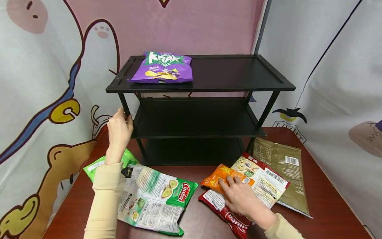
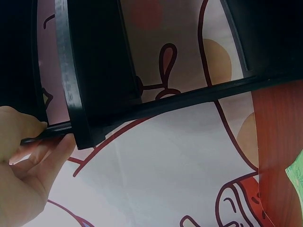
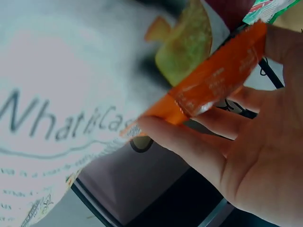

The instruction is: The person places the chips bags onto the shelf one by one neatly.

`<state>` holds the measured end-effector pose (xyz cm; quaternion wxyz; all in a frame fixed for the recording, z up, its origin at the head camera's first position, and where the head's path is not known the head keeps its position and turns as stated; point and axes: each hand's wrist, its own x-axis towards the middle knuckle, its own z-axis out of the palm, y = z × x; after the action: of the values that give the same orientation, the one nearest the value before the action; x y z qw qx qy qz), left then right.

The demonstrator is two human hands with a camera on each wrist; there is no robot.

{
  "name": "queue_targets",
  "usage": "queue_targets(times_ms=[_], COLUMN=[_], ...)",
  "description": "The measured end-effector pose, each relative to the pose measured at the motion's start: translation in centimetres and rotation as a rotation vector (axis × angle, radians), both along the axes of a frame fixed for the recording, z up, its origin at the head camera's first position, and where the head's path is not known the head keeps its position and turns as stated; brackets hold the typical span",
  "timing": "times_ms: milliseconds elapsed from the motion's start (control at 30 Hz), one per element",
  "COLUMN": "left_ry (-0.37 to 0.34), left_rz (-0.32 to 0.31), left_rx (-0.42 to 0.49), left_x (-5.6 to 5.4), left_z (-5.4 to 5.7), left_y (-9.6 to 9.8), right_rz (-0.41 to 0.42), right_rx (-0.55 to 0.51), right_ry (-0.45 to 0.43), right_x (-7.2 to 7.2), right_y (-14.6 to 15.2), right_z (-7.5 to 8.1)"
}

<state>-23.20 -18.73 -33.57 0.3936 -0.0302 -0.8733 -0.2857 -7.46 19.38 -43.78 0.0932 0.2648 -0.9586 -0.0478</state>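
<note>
My left hand (image 1: 119, 129) grips the upper left post of a black three-tier shelf (image 1: 197, 118); the left wrist view shows the thumb and fingers around the post (image 2: 59, 128). My right hand (image 1: 243, 196) holds a small orange snack bag (image 1: 222, 177), its fingers curled over the bag. In the right wrist view the fingertips touch both ends of the orange bag (image 3: 208, 87). Under and beside it lie a red Chuba chip bag (image 1: 216, 202) and a cream and red bag (image 1: 265, 179). A purple Krax chip bag (image 1: 167, 68) lies on the top tier, left side.
A large green and white Chuba chip bag (image 1: 155, 196) lies on the red-brown table (image 1: 325, 199) at left, over a bright green bag (image 1: 95, 167). A flat gold-brown bag (image 1: 286, 169) lies at the right. Printed cloth walls (image 1: 209, 26) stand behind and on both sides.
</note>
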Motion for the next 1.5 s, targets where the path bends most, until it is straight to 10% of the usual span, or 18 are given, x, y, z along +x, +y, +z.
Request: queue_targets(times_ms=[433, 933, 1500], left_ry=[0.006, 0.012, 0.01], left_rz=[-0.011, -0.017, -0.016], left_rx=[0.002, -0.004, -0.004], left_x=[-0.1, -0.1, -0.2], left_z=[-0.2, -0.1, -0.2], left_y=[-0.1, -0.2, -0.2], right_rz=[-0.074, -0.238, -0.314], right_rx=[-0.152, -0.495, -0.962], right_ry=[0.163, -0.052, -0.835], right_x=[-0.5, -1.0, -3.1], right_y=[0.9, 2.1, 5.1], right_z=[1.1, 4.9, 4.5])
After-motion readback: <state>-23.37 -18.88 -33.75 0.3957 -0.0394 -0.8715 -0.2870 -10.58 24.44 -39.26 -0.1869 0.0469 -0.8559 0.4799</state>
